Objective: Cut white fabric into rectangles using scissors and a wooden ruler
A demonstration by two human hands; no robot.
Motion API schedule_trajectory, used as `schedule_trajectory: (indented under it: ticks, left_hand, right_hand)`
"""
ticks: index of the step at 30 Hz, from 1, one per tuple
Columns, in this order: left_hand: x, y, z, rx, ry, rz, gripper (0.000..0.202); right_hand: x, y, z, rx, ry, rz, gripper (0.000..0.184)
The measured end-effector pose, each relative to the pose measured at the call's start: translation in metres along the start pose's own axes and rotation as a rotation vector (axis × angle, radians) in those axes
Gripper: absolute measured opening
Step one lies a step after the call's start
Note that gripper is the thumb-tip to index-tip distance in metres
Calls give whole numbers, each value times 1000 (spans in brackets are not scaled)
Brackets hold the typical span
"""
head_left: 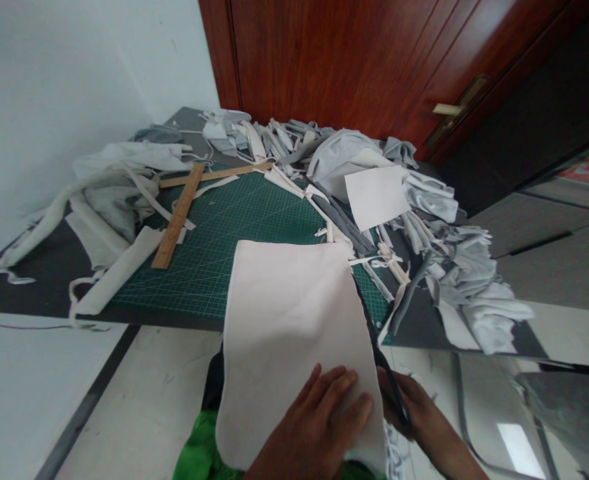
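Note:
A pale pink piece of fabric (289, 313) hangs from the green cutting mat (234, 233) over the table's near edge toward me. My left hand (319, 420) lies on its lower part, fingers stretched flat. My right hand (414, 413) is closed round black scissors (382, 353), whose blades run along the fabric's right edge.
A wooden L-shaped ruler (184, 200) lies on the mat's left side. Heaps of grey and white fabric scraps (449, 267) ring the mat. A white paper sheet (377, 197) rests on the right heap. A red-brown door (354, 60) stands behind the table.

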State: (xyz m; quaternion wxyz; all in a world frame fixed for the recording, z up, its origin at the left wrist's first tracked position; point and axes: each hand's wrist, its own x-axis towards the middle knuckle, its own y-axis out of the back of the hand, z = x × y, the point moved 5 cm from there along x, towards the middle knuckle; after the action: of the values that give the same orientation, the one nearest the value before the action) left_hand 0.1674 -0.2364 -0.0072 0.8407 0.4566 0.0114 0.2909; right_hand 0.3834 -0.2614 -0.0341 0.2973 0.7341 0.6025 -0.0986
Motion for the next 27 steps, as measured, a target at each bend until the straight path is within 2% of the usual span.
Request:
schedule_trajectory:
  ticks: [4, 8, 13, 21, 27]
  left_hand:
    - [-1, -6, -2, 28, 6, 25, 56]
    - [0, -5, -1, 49, 7, 47, 52]
    - [1, -3, 0, 77, -4, 52, 49]
    - [1, -4, 1, 64, 9, 40, 58]
    - [-2, -8, 1, 52, 8, 26, 59]
  right_hand:
    - [-2, -6, -1, -12, -90, -64, 79]
    - [-7, -12, -5, 57, -155, -57, 82]
    - [-15, -21, -15, 120, -154, -78, 80]
    - [-7, -17, 9, 127, -97, -221, 75]
    - [-7, -20, 7, 151, -98, -297, 72]
